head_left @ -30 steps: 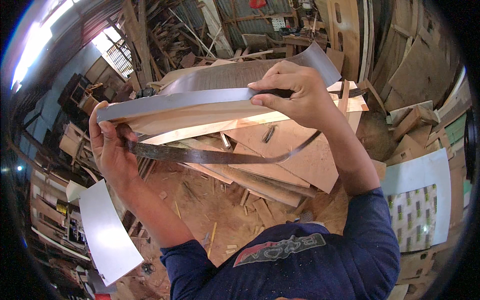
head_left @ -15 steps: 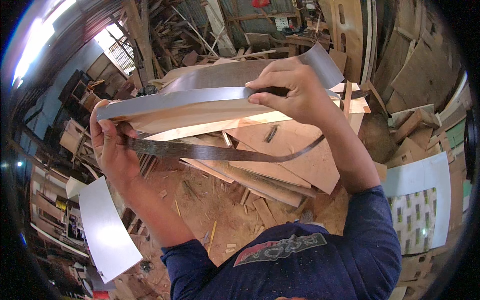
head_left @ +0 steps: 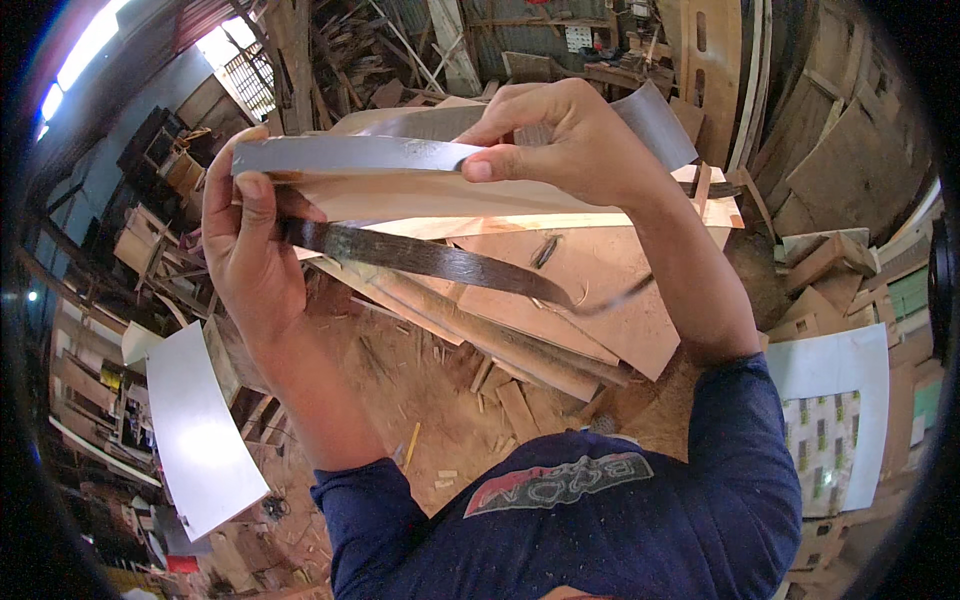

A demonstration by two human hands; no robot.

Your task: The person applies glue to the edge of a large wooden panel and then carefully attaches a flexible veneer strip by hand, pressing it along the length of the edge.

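Observation:
A thin flexible grey strip (head_left: pixel 350 154) is stretched between my two hands, raised in front of me. My left hand (head_left: pixel 250 225) grips its left end, thumb in front and fingers behind. Farther right, the thumb and fingers of my right hand (head_left: pixel 535 140) pinch the strip. A dark brown strip with a wood-like grain (head_left: pixel 430 262) hangs in a curve from my left hand toward my right forearm; whether both are one piece I cannot tell. Just beneath the grey strip shows a pale wooden board (head_left: pixel 430 195), its contact with the strip unclear.
Flat wooden panels (head_left: pixel 620 300) lie stacked beyond my hands, with a curved grey sheet (head_left: pixel 650 125) behind. A white panel (head_left: pixel 200 430) stands at the left, a pale blue one (head_left: pixel 860 400) at the right. Wood scraps (head_left: pixel 515 405) litter the dusty floor.
Both hands have risen, the left also shifting right and the right slightly left, so they are closer together. The grey strip has risen with them, and the hanging brown strip slants more.

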